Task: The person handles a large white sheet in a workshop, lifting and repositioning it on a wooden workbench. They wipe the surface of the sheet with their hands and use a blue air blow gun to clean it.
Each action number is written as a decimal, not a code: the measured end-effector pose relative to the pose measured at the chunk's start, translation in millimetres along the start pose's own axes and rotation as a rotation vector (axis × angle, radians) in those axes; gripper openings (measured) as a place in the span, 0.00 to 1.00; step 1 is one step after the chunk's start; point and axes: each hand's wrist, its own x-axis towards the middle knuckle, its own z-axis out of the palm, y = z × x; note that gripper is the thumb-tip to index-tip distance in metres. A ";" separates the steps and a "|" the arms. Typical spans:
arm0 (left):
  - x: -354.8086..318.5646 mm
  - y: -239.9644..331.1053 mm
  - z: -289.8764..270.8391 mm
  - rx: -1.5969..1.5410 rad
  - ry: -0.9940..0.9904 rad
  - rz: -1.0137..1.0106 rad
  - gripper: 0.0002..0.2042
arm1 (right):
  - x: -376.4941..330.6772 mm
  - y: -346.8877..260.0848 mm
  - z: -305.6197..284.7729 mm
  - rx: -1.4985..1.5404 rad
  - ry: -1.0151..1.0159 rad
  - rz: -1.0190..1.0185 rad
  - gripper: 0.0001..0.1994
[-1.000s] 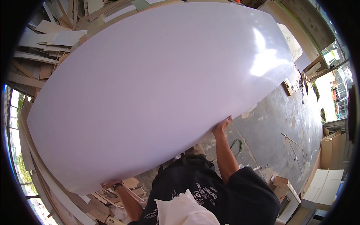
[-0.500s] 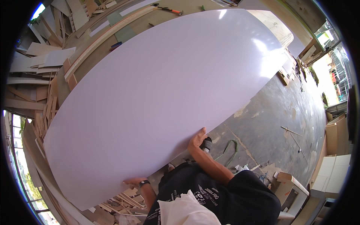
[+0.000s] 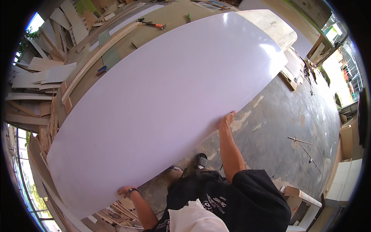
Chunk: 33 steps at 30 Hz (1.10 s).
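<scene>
Above a grey floor (image 3: 286, 116): big white sheet (image 3: 162, 108), gripped along its near edge

Stretched across most of the view, from lower left to upper right, with a bright shine near the far right corner. Overlapping a tan table (image 3: 174, 21) on the far side; can't tell how much weight rests there. Just beyond the right end, a pale board (image 3: 272, 25) with a rounded corner. Below the near edge, a black shirt (image 3: 239, 193) with white print, and in front of it a white cloth (image 3: 197, 218). Over at far left, a heap of wood scraps (image 3: 46, 75). Along the table, beside the sheet, a long wooden strip (image 3: 96, 56).

Around the middle of the near edge, the right hand (image 3: 227, 119), closed narrow on the sheet, fingers partly out of sight. Farther left on the same edge, the left hand (image 3: 124, 191), likewise closed on the sheet; can't tell how far round the fingers curl.

Smaller still: a dark sandal (image 3: 201, 160) on the floor, an orange-and-black tool (image 3: 155, 25) on the table, a dark watch (image 3: 133, 190) on the left wrist, a little blue thing (image 3: 101, 70) near the sheet's far edge.
</scene>
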 end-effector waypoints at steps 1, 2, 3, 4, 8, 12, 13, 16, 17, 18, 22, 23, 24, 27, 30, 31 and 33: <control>-0.9 -2.6 7.2 0.013 -0.008 0.003 0.44 | 27.8 20.7 -6.2 -0.049 0.015 -0.075 0.33; -1.0 -4.5 12.0 0.012 -0.017 0.005 0.44 | 40.1 32.2 -5.6 -0.098 0.017 -0.150 0.33; 1.4 -2.2 9.3 0.003 0.001 0.025 0.44 | 24.4 29.6 2.2 0.030 -0.120 -0.078 0.33; 1.6 1.8 0.0 -0.003 0.022 0.048 0.44 | -2.5 17.5 5.2 0.155 -0.256 -0.001 0.33; -2.5 -4.1 10.1 0.043 0.017 0.057 0.44 | 22.7 19.5 9.1 0.191 -0.103 0.093 0.32; -10.1 -4.5 6.1 0.047 0.035 0.086 0.44 | -8.2 6.9 3.7 0.254 -0.414 -0.031 0.33; -8.2 -7.2 12.4 0.046 0.036 0.093 0.44 | 15.4 30.8 6.0 0.154 -0.289 -0.023 0.33; -17.9 -27.3 43.5 0.073 -0.012 0.091 0.44 | 74.2 64.0 3.2 0.114 -0.129 0.000 0.34; -19.3 -23.0 42.1 0.081 -0.007 0.098 0.44 | 67.0 67.5 -6.3 0.224 -0.274 0.033 0.34; -21.6 -20.5 26.7 0.069 0.048 0.123 0.44 | 28.7 42.8 19.6 0.008 -0.114 0.095 0.35; -46.3 -27.3 31.5 0.119 0.070 0.153 0.44 | -12.5 -11.9 25.7 0.049 -0.034 0.249 0.37; -48.2 -29.9 41.1 0.123 0.078 0.168 0.45 | -8.7 -10.9 25.4 0.141 -0.080 0.266 0.38; -55.7 -33.1 44.2 0.130 0.089 0.165 0.45 | -2.3 -7.4 9.5 0.216 -0.144 0.259 0.39; -73.6 -54.3 65.5 0.149 0.107 0.178 0.45 | -3.0 -16.6 5.6 0.125 -0.137 0.348 0.41; -104.6 -80.3 75.9 0.139 0.109 0.181 0.45 | -12.6 -47.8 -14.9 0.058 -0.208 0.383 0.41; -116.6 -95.0 82.1 0.131 0.107 0.168 0.45 | -8.7 -55.5 -19.3 0.063 -0.255 0.375 0.40; -141.7 -121.8 86.8 0.114 0.106 0.152 0.45 | 18.3 -76.4 -10.7 0.104 -0.267 0.350 0.39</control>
